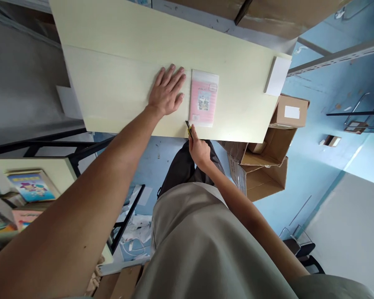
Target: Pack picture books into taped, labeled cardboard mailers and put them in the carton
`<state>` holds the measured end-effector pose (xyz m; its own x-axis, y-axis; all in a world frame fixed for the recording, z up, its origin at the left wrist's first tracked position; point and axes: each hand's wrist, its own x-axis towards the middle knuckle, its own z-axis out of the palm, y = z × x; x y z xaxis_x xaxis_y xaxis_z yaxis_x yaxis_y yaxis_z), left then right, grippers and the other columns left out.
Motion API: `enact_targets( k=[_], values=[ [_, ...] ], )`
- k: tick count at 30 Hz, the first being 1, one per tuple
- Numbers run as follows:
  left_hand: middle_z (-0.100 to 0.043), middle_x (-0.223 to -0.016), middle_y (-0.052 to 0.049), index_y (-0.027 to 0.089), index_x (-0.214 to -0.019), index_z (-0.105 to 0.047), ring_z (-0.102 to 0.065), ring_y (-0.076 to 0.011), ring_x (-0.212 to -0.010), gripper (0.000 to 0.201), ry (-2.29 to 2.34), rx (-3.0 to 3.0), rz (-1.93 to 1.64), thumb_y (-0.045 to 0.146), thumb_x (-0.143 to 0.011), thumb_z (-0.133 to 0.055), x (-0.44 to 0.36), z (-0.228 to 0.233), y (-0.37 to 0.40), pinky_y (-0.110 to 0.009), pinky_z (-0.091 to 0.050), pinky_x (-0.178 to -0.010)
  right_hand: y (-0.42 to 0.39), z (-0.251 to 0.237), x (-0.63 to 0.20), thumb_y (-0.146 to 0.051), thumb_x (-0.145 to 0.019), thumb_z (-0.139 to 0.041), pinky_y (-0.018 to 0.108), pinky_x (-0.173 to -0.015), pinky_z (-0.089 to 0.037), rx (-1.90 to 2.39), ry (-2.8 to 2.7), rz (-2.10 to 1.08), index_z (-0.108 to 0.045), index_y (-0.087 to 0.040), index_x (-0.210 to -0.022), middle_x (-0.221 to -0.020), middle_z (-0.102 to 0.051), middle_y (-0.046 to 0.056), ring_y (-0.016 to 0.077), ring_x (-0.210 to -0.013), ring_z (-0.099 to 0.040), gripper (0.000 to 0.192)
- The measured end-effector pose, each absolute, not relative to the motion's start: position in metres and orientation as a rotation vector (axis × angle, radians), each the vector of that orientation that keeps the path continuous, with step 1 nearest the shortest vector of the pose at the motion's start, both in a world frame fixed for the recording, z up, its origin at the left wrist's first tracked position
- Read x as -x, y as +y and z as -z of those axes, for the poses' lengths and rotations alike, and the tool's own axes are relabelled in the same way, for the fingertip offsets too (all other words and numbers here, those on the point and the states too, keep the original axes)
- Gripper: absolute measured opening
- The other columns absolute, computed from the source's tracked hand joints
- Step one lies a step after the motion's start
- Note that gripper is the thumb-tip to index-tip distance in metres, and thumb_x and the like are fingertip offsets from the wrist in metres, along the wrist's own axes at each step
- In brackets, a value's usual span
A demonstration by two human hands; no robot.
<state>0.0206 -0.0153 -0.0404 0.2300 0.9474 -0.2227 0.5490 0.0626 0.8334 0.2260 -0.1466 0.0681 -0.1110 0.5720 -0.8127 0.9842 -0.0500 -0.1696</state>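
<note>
The left hand [166, 93] lies flat near the middle of the frame, fingers spread wide and pressed palm-down on a pale yellow tabletop [118, 54], holding nothing; it looks placed to steady the sheet-like surface beside the booklet. Just to its right, not quite touching, lies one pink booklet [203, 103] in a clear wrapper, flat and square to the near edge. Below it, at the table's near edge, the right hand [199, 150] is closed around a yellow-and-black utility knife [188, 128], its tip pointing up at the edge just below the booklet's lower left corner, as if braced there for a cut. One white block [278, 76] sits at the table's right corner. At right of centre, below the table, three cardboard boxes show: one closed with a white label [289, 112], two open [262, 166]. In the lower left, a shelf holds a colourful picture book [31, 186]
</note>
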Motion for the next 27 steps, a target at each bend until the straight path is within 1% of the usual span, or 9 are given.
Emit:
enact_targets(
  k=[2,6,7,11,14,19,22,24,27],
  values=[
    [-0.037,-0.2,0.001,0.017,-0.169,-0.053,-0.011,-0.0186,-0.188,0.111,1.432,-1.622,-0.53,0.1,-0.095,-0.046,-0.022,0.039,-0.014,-0.053,0.015,-0.156,-0.149,-0.07,-0.226,-0.035,-0.131,-0.028,0.048,-0.1,-0.067,-1.659,1.727,1.058,0.004,-0.025,-0.197,-0.123,-0.088,0.021,0.0342,-0.109,-0.086,0.074],
    [-0.071,-0.174,0.001,0.023,-0.14,-0.064,-0.011,-0.0108,-0.184,0.101,1.507,-1.498,-0.569,0.108,-0.093,-0.034,-0.024,0.034,-0.013,-0.043,0.011,-0.156,-0.153,-0.07,-0.228,-0.032,-0.129,-0.037,0.056,-0.102,-0.068,-1.713,1.747,1.137,-0.019,-0.023,-0.198,-0.118,-0.089,0.022,0.0352,-0.103,-0.086,0.072],
    [-0.075,-0.169,0.002,0.025,-0.137,-0.065,-0.011,-0.0112,-0.184,0.098,1.514,-1.477,-0.579,0.107,-0.093,-0.035,-0.025,0.033,-0.013,-0.043,0.011,-0.156,-0.154,-0.07,-0.228,-0.031,-0.129,-0.038,0.058,-0.102,-0.068,-1.718,1.751,1.15,-0.023,-0.022,-0.197,-0.118,-0.089,0.023,0.0357,-0.102,-0.086,0.071],
    [-0.055,-0.189,0.0,0.024,-0.164,-0.064,-0.011,-0.0266,-0.191,0.099,1.442,-1.563,-0.548,0.094,-0.094,-0.057,-0.025,0.029,-0.015,-0.055,0.011,-0.157,-0.159,-0.078,-0.232,-0.029,-0.128,-0.036,0.056,-0.103,-0.068,-1.665,1.766,1.131,-0.025,-0.021,-0.197,-0.121,-0.089,0.023,0.0356,-0.106,-0.087,0.069],
    [-0.045,-0.196,-0.009,0.024,-0.177,-0.06,-0.009,-0.0347,-0.193,0.093,1.442,-1.62,-0.528,0.077,-0.1,-0.058,-0.027,0.025,-0.017,-0.066,0.006,-0.156,-0.163,-0.094,-0.24,-0.029,-0.129,-0.032,0.047,-0.101,-0.068,-1.662,1.787,1.095,-0.021,-0.02,-0.197,-0.125,-0.09,0.022,0.0331,-0.108,-0.087,0.07],
    [-0.037,-0.197,-0.024,0.006,-0.18,-0.053,-0.019,-0.0439,-0.19,0.087,1.516,-1.722,-0.444,0.051,-0.106,-0.052,-0.045,0.012,-0.019,-0.077,0.001,-0.152,-0.165,-0.124,-0.259,-0.036,-0.13,-0.031,0.04,-0.093,-0.065,-1.797,1.801,1.021,-0.02,-0.016,-0.197,-0.122,-0.091,0.022,0.0331,-0.102,-0.088,0.071],
    [-0.04,-0.193,-0.03,0.005,-0.177,-0.054,-0.027,-0.0484,-0.187,0.076,1.689,-1.573,-0.425,0.037,-0.108,-0.049,-0.065,-0.001,-0.02,-0.083,-0.011,-0.149,-0.152,-0.136,-0.265,-0.04,-0.129,-0.038,0.038,-0.089,-0.062,-1.906,1.832,0.972,-0.029,-0.012,-0.192,-0.118,-0.091,0.023,0.0348,-0.103,-0.09,0.069],
    [-0.044,-0.191,-0.031,0.009,-0.181,-0.048,-0.028,-0.0464,-0.187,0.078,1.755,-1.427,-0.464,0.03,-0.107,-0.054,-0.077,-0.014,-0.019,-0.08,-0.019,-0.149,-0.135,-0.143,-0.267,-0.043,-0.128,-0.043,0.038,-0.088,-0.061,-1.997,1.887,0.981,-0.04,-0.011,-0.182,-0.114,-0.091,0.021,0.0361,-0.103,-0.09,0.063],
    [-0.032,-0.195,-0.035,0.003,-0.187,-0.028,-0.027,-0.0449,-0.188,0.091,1.759,-1.326,-0.543,0.022,-0.103,-0.058,-0.085,-0.042,-0.017,-0.071,-0.023,-0.152,-0.099,-0.153,-0.262,-0.046,-0.122,-0.054,0.039,-0.088,-0.062,-2.139,2.042,1.091,-0.05,-0.015,-0.163,-0.114,-0.09,0.019,0.0374,-0.103,-0.089,0.052]
  ],
)
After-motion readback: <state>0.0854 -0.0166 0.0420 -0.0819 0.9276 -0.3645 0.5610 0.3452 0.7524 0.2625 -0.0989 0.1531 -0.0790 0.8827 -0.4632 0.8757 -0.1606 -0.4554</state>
